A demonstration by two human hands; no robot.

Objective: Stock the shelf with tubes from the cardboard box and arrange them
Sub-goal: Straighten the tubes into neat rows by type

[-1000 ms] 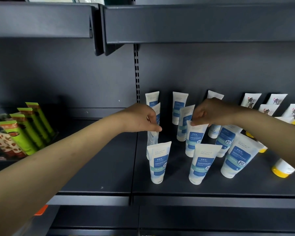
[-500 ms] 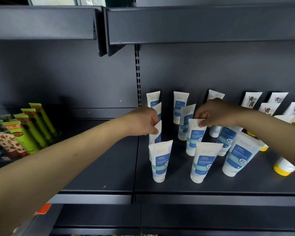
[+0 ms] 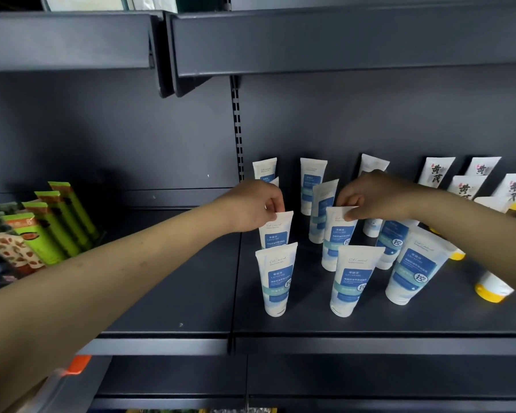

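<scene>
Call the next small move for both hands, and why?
Probably nudge both straight behind the front tubes, then release. The left hand pinches the top of the left tube, the right hand the right tube; each stands in its column on the shelf, just behind a front tube.

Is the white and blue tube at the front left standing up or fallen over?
Standing up. The front-left tube rests on its cap end on the shelf, flat crimped end on top.
</scene>
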